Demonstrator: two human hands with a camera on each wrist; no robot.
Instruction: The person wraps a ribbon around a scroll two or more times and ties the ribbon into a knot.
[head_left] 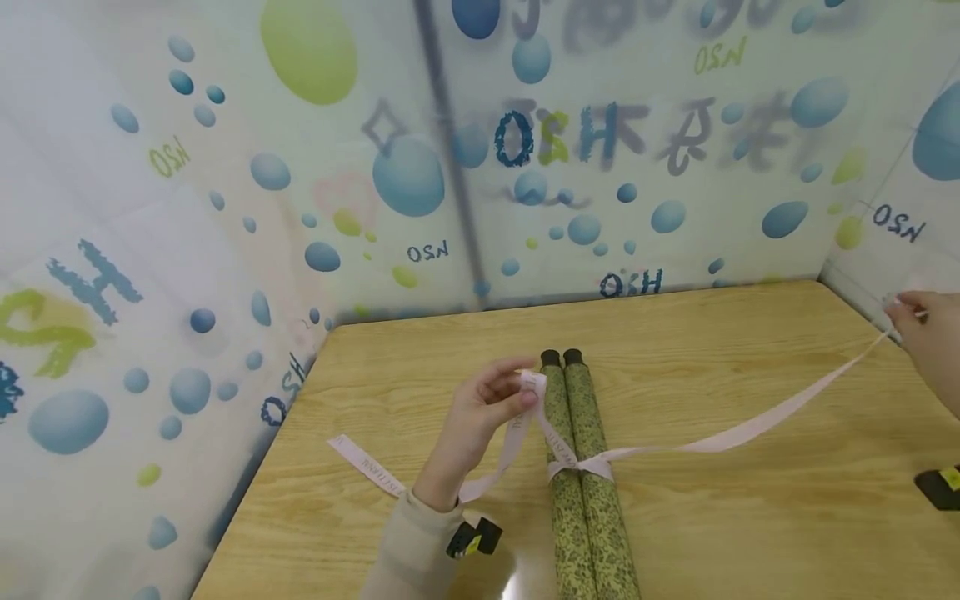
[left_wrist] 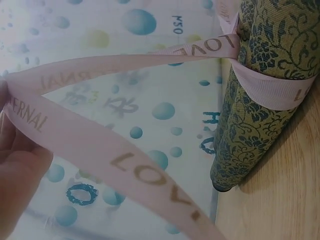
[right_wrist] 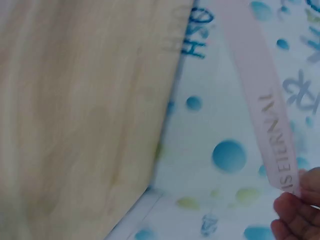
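Observation:
Two scrolls (head_left: 588,508) in green patterned fabric with black end knobs lie side by side on the table. A pale pink ribbon (head_left: 720,439) with printed lettering is wrapped around both and crosses over itself on top. My left hand (head_left: 468,425) pinches a raised fold of the ribbon between thumb and fingers, just left of the scrolls; its loose tail runs down behind the wrist and out to the left. Far to the right, my right hand (head_left: 926,329) pinches the other end, stretched out above the table. In the left wrist view the ribbon (left_wrist: 272,90) bands the scroll fabric.
The wood-grain table (head_left: 750,517) ends at a back edge against a curtain (head_left: 637,225) printed with blue and green drops. Similar printed sheeting (head_left: 112,333) stands along the left side. Black wrist devices (head_left: 474,538) show on both arms.

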